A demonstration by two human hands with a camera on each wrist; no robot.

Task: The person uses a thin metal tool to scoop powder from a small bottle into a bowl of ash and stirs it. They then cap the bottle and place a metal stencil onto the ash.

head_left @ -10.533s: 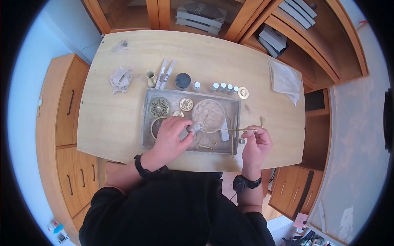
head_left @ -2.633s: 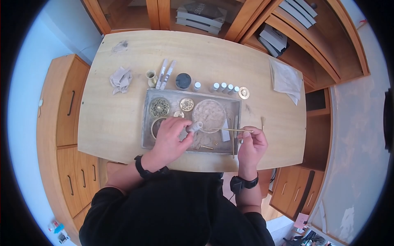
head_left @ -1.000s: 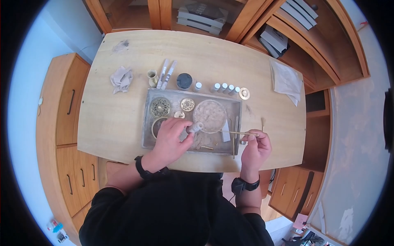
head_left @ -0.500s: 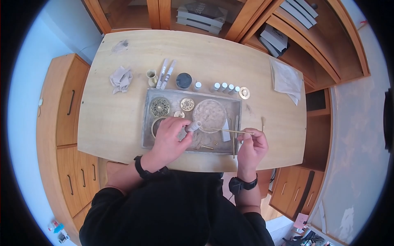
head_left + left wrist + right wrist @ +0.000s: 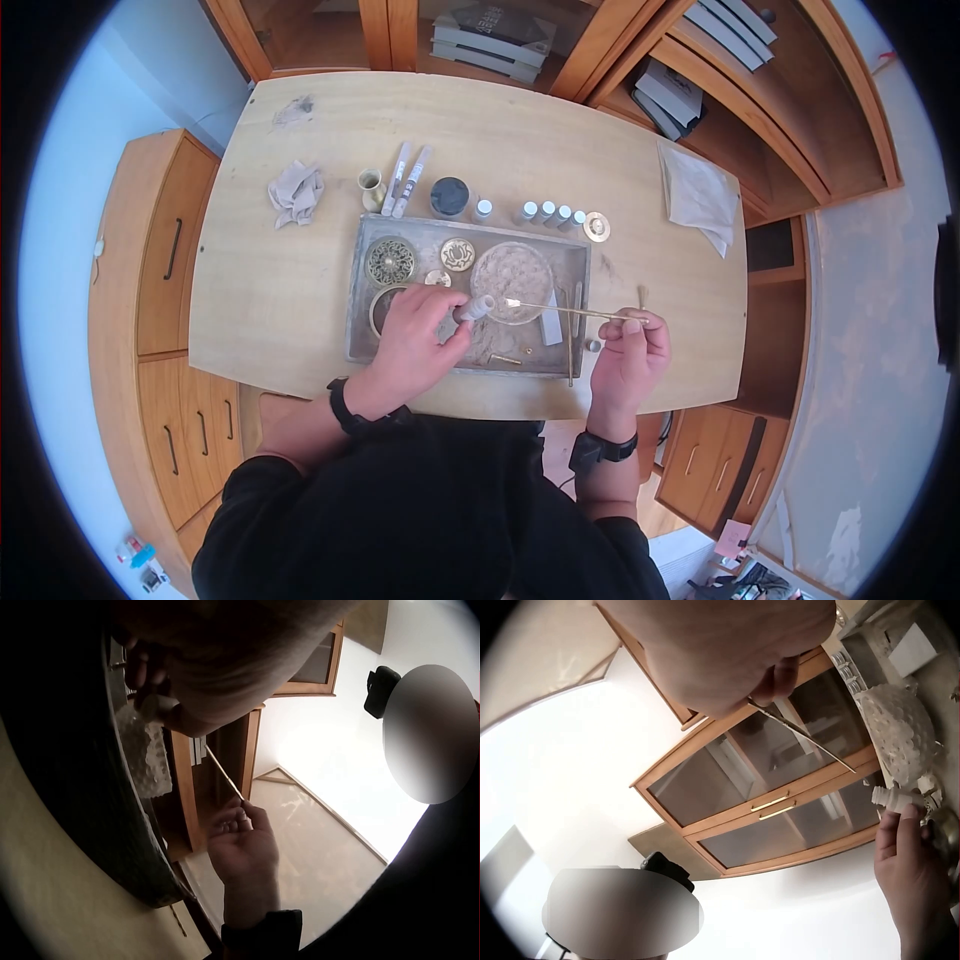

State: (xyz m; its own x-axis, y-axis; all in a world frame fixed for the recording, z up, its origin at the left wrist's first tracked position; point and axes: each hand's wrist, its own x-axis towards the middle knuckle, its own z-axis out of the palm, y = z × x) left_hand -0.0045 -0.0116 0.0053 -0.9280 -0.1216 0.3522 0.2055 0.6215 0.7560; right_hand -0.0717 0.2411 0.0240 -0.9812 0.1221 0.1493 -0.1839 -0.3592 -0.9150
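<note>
My left hand holds a small clear vial, uncapped and tilted with its mouth to the right. My right hand pinches the end of a thin brass incense spoon. The spoon's bright tip overlaps the round ash-filled dish in the head view. In the right wrist view the spoon tip is apart from the vial's mouth. Below lies a grey tray with a pierced brass lid, a patterned brass disc and a brass bowl partly hidden by my left hand.
A white block and thin rods lie at the tray's right. Behind it stand several capped vials, a dark jar, two tubes and a brass vase. A brush lies right of the tray.
My right hand has shifted right, drawing the incense spoon's tip back from the vial's mouth; half a second ago the tip was close to it. The left hand and vial stay nearly still.
</note>
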